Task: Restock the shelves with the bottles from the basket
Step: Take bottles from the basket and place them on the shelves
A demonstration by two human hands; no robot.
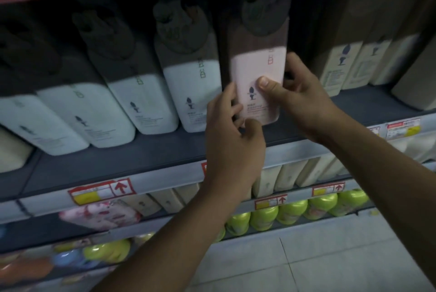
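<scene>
Pink bottle [256, 86] stands on shelf [141, 162], between both hands: left hand [232, 136] fingers curl round its left edge; right hand [299, 96] pinches its right side.

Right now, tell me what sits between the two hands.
In the head view, the pink bottle stands on the grey shelf between them: the left hand grips its lower left edge, the right hand its right side, thumb on the front.

Grey shelf [146, 157]: row of white pump bottles [151, 103] set back from front edge, pink pump bottle [257, 79] at row's right end, beige bottles [342, 65] toward right end.
</scene>
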